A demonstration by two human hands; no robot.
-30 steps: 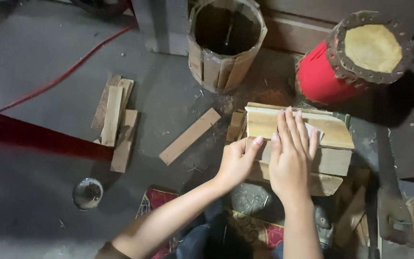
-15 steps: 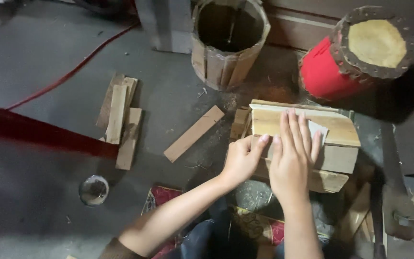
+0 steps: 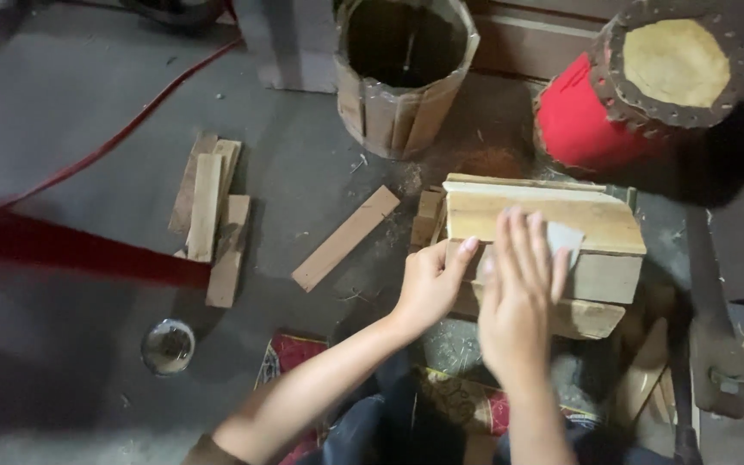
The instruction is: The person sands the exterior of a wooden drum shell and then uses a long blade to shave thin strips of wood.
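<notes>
No packages, labels, signs or screens are visible anywhere on the floor or among the items.

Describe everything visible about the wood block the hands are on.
The wood block is a pale, rough-sawn plank lying flat on top of a stack of thicker pieces, beside the red drum. Its top is light yellow, and its front edge looks worn. The right hand lies flat on it, fingers spread, over a grey sheet, probably sandpaper. The left hand grips the block's left end, thumb on top.
</notes>
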